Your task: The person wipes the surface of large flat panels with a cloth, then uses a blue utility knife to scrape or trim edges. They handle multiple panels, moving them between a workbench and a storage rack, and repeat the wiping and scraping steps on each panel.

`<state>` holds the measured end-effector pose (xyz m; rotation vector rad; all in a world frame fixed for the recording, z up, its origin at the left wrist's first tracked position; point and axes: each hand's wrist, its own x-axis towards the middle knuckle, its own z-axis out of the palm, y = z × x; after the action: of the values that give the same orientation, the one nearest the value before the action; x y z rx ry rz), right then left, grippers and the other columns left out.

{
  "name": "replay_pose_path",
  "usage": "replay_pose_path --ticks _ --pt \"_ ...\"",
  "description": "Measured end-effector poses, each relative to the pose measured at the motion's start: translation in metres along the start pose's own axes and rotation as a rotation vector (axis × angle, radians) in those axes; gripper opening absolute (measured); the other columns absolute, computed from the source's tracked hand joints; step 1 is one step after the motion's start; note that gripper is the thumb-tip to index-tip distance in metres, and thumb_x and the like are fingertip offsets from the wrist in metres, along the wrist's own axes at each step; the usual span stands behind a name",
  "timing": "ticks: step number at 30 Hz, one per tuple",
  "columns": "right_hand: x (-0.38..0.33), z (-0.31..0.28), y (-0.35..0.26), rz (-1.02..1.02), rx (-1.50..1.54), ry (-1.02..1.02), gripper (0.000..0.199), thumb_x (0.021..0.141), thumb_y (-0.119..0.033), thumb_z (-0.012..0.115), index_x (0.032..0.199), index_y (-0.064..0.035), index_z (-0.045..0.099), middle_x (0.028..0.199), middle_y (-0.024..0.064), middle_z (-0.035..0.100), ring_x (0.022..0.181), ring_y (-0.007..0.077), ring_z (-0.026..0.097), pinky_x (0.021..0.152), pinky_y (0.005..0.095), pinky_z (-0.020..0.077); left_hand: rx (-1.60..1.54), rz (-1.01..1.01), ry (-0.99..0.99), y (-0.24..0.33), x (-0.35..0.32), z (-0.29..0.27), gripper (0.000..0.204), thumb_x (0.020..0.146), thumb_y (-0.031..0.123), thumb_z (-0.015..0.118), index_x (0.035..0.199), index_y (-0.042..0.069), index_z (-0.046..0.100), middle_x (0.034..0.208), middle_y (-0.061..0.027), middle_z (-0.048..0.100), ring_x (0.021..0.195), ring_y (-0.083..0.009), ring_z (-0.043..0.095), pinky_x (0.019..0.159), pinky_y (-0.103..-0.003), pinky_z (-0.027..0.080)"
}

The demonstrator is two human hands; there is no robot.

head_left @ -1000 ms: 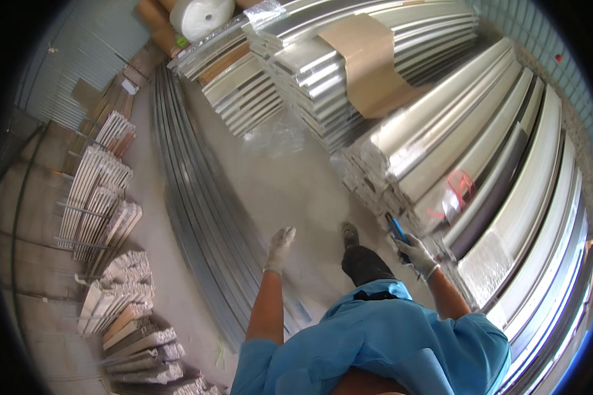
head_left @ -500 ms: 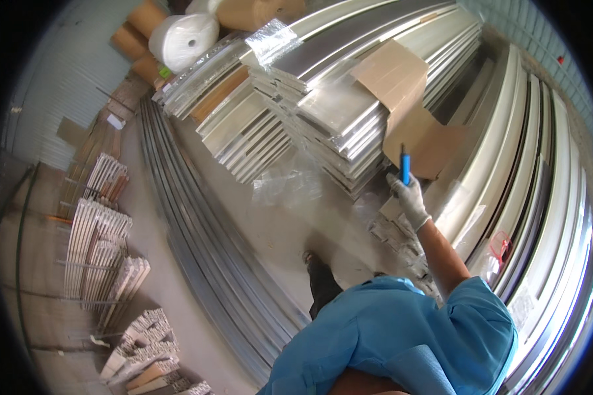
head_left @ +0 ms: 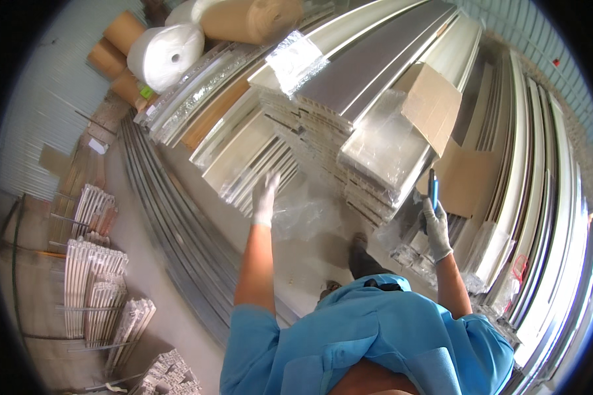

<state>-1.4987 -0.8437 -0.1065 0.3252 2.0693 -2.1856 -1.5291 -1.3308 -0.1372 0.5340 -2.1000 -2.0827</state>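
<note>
- Broadly, the long panel stack (head_left: 375,69) fills the upper middle, a dark panel on top, its ends facing the person.
- More long panels (head_left: 540,164) run down the right side, curved by the lens.
- Grey bars (head_left: 171,191) lie lengthwise on the floor (head_left: 303,268), left of the person.
- Bundled strips (head_left: 95,289) show their ends along the left.
- Cardboard (head_left: 431,99) lies bent over the stack's right side.
- A white roll (head_left: 150,59) sits at upper left, with brown rolls (head_left: 244,21) around it.
- Clear film (head_left: 300,217) lies right of the left hand.
- The left hand (head_left: 265,199), gloved and a little blurred, has its fingers extended and grasps nothing visible; contact with the panel ends behind cannot be told.
- The right hand (head_left: 436,230), also gloved, is closed around the blue tool (head_left: 433,186), which points upward near the cardboard's lower flap.
</note>
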Motion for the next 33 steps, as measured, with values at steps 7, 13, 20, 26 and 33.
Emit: replay_pose_path --ticks 7,13,20,26,33 --pt "0.062 0.054 -0.031 -0.176 -0.193 0.027 0.025 0.097 -0.022 0.071 0.113 -0.0027 0.068 0.078 -0.0053 0.059 0.064 0.0036 0.051 0.057 0.0220 0.0420 -0.077 0.314 0.161 0.134 0.159 0.100 0.091 0.085 0.027 0.085 0.152 -0.005 0.034 0.150 -0.0312 0.043 0.138 -0.0337 0.046 0.112 -0.040 0.041" --pt "0.076 0.087 -0.052 -0.195 -0.416 0.065 0.029 0.095 -0.024 0.074 0.115 -0.0032 0.069 0.078 -0.0001 0.062 0.068 0.0081 0.055 0.063 0.0274 0.0467 0.045 0.597 0.133 0.154 0.308 0.114 0.098 0.080 0.014 0.088 0.157 0.001 0.028 0.145 -0.0207 0.050 0.132 -0.0274 0.050 0.112 -0.038 0.042" --pt "0.065 0.139 -0.053 0.005 -0.350 0.363 0.027 0.094 -0.019 0.073 0.117 -0.0042 0.070 0.072 -0.0031 0.059 0.064 0.0042 0.052 0.058 0.0239 0.0441 1.006 0.623 -0.083 0.122 0.339 0.109 0.016 0.088 0.007 0.058 0.075 0.004 0.067 0.086 -0.0225 0.068 0.083 -0.0387 0.066 0.069 -0.046 0.053" --pt "0.072 0.199 -0.057 0.062 -0.334 0.427 0.026 0.095 -0.018 0.073 0.118 -0.0052 0.070 0.074 -0.0044 0.059 0.063 0.0035 0.052 0.057 0.0224 0.0436 0.288 0.743 0.033 0.039 0.303 0.103 0.014 0.096 0.007 0.055 0.098 0.003 0.068 0.080 -0.0102 0.067 0.077 -0.0194 0.066 0.069 -0.037 0.051" --pt "0.096 0.257 -0.059 0.037 -0.280 0.391 0.028 0.097 -0.022 0.072 0.119 -0.0052 0.068 0.079 -0.0043 0.059 0.063 0.0029 0.051 0.056 0.0218 0.0425 0.185 0.611 -0.114 0.057 0.289 0.086 0.007 0.089 0.002 0.063 0.092 0.004 0.069 0.086 -0.0043 0.070 0.081 -0.0141 0.064 0.074 -0.032 0.050"
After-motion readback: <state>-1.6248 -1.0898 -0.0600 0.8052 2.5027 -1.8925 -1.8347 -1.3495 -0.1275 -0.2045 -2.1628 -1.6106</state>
